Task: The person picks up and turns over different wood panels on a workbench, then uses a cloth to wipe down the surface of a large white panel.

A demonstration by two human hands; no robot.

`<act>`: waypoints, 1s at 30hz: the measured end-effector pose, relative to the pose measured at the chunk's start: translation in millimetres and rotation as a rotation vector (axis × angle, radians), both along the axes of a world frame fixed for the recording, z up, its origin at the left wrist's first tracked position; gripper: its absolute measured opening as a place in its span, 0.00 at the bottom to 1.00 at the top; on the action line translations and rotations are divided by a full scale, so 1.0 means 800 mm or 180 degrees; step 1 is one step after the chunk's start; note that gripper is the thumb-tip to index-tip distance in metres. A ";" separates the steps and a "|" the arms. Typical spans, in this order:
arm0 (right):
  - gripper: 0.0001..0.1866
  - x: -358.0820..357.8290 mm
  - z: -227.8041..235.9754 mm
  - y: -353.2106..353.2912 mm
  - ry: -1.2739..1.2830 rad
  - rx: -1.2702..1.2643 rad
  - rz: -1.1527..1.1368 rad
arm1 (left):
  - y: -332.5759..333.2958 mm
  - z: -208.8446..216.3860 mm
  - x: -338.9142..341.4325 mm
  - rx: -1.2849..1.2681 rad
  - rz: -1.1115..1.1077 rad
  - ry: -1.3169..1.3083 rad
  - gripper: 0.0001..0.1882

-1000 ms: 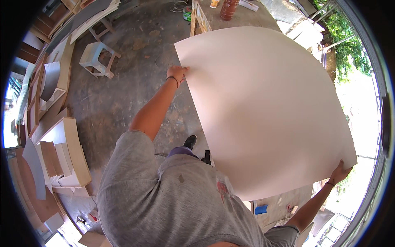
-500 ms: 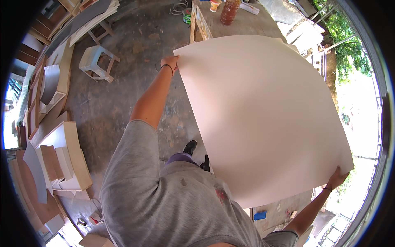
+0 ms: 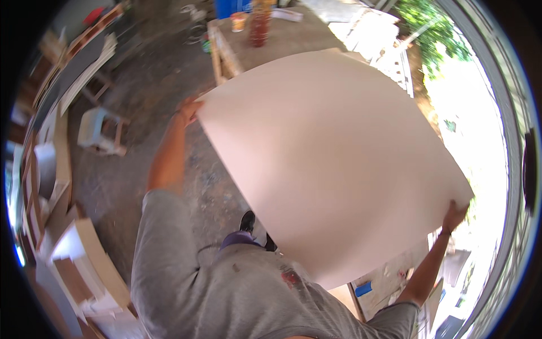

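A large, thin, pale pinkish-white sheet [image 3: 333, 164] stretches out in front of me, slightly bowed, its near edge by my waist. My left hand [image 3: 189, 109] is closed on its far left corner, the fingertips partly hidden and a little blurred. At the right corner, my right hand [image 3: 454, 216] grips the edge, with most of its fingers out of sight. Both arms are spread wide. The sheet's far edge overlaps the view of a wooden worktable [image 3: 293, 38]; whether it touches the table I cannot tell.
On the table stand a bottle of reddish-brown liquid [image 3: 260, 25] and a small cup [image 3: 237, 22]. A pale plastic stool [image 3: 100, 131] is on the floor to the left. Wooden panels and box parts [image 3: 93, 265] line the left side. A blue object [image 3: 363, 288] lies below the sheet.
The whole view has swung, with table and stool shifting left. In the picture, the sheet's left corner has moved left and down, its right corner slightly up. Both hands keep their hold.
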State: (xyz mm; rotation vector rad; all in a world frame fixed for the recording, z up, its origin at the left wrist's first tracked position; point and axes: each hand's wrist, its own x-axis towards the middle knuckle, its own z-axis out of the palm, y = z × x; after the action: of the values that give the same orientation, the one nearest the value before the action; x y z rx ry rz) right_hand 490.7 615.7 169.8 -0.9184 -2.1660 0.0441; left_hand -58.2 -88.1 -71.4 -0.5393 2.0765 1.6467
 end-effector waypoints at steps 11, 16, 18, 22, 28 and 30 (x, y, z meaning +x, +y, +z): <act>0.23 -0.017 -0.024 0.000 0.0325 -0.0549 0.0142 | 0.009 0.025 0.000 -0.0532 -0.0305 0.0229 0.13; 0.25 -0.013 -0.057 0.027 0.0353 -0.0887 0.0259 | 0.003 0.020 -0.006 -0.0550 -0.0377 0.0161 0.15; 0.23 -0.018 -0.071 0.028 0.0373 -0.0963 0.0317 | 0.000 0.020 -0.009 -0.0939 -0.0513 0.0198 0.16; 0.22 -0.031 -0.092 0.032 0.0373 -0.0884 0.0219 | -0.018 0.012 -0.027 -0.1182 -0.0749 0.0128 0.17; 0.21 -0.033 -0.084 0.020 0.0340 -0.1208 0.0335 | -0.022 0.005 -0.030 -0.1140 -0.0827 0.0179 0.14; 0.21 -0.035 -0.084 0.017 0.0471 -0.1319 0.0438 | -0.025 0.007 -0.029 -0.1184 -0.0893 0.0133 0.13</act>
State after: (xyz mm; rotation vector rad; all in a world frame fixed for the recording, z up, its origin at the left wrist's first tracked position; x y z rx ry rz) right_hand 462.7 629.4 102.7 -0.9543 -2.1134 0.6288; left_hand -81.5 -108.0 -65.9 -0.3084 2.3791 1.1318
